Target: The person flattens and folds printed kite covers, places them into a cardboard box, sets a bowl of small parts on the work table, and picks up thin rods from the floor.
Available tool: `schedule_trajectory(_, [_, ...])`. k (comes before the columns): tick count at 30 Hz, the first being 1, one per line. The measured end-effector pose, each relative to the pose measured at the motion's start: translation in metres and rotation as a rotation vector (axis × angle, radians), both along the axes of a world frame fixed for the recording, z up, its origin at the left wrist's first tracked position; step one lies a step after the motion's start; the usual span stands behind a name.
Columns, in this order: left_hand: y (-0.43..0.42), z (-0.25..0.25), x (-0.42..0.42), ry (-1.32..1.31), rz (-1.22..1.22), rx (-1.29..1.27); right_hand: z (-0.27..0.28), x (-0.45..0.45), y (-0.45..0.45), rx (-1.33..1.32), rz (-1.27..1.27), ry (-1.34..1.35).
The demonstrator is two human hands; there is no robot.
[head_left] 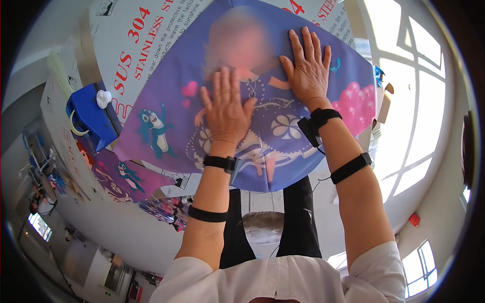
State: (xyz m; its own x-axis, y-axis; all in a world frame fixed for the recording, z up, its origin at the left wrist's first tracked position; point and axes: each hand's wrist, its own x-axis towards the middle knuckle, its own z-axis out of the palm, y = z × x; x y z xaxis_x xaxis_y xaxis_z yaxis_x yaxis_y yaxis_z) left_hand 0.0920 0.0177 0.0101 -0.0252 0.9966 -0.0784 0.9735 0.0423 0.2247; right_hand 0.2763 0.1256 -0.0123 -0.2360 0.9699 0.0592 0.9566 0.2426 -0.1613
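Note:
A large purple sheet of printed fabric (172, 126) lies spread over the table, its rounded lower edge hanging toward me. It bears a cartoon figure in a dress, a small blue animal, pink hearts and a pink bubbly shape. My left hand (227, 111) rests flat on the sheet left of the figure's middle, fingers extended. Farther up and to the right, my right hand (308, 70) presses flat on it too, fingers spread. Neither hand grips anything. A crease runs down the sheet's centre below my hands.
The table top (126, 30) carries red "SUS 304 stainless steel" lettering. At the left edge sits a blue tape dispenser (91, 116) with a white knob. Another printed piece (126, 179) hangs at the lower left. A brown cardboard piece (386, 103) is at the right edge.

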Motion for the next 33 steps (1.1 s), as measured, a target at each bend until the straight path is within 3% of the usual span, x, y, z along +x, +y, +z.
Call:
schedule_trajectory(3, [-0.048,-0.013,-0.082,0.198,0.231,0.053,-0.007,0.002,-0.003,0.039,0.026,0.025])
schedule_trajectory(6, [-0.071,-0.013,-0.109,0.232,0.278,0.063,0.005,0.002,-0.004,0.088,0.032,-0.004])
schedule_trajectory(8, [-0.076,-0.014,-0.111,0.228,0.293,0.044,0.031,-0.008,-0.007,-0.113,-0.010,0.185])
schedule_trajectory(9, [-0.074,-0.016,-0.110,0.237,0.289,0.064,0.009,-0.016,-0.022,0.113,0.020,0.187])
schedule_trajectory(10, [-0.074,-0.017,-0.111,0.249,0.281,0.080,0.018,-0.035,-0.045,0.100,0.058,0.228])
schedule_trajectory(13, [-0.075,-0.019,-0.112,0.251,0.281,0.117,0.036,-0.091,-0.142,-0.198,0.253,0.367])
schedule_trajectory(16, [-0.075,-0.022,-0.114,0.255,0.269,0.124,0.028,-0.064,-0.189,-0.296,0.306,0.265])
schedule_trajectory(18, [-0.080,-0.026,-0.114,0.256,0.262,0.123,0.030,-0.020,-0.192,-0.297,0.214,0.087])
schedule_trajectory(23, [-0.076,-0.022,-0.114,0.301,0.256,0.142,0.017,0.069,-0.199,-0.208,-0.009,0.001])
schedule_trajectory(26, [-0.081,-0.014,-0.091,0.110,0.349,0.292,0.017,0.074,-0.199,-0.201,-0.033,-0.010])
schedule_trajectory(28, [-0.090,0.004,-0.024,-0.008,0.294,0.359,0.018,0.074,-0.201,-0.195,-0.029,-0.016])
schedule_trajectory(31, [-0.120,0.016,0.091,-0.266,0.000,0.102,0.017,0.074,-0.201,-0.193,-0.031,-0.017])
schedule_trajectory(33, [-0.139,0.002,0.113,-0.141,-0.196,0.024,0.015,0.075,-0.201,-0.179,-0.024,0.008])
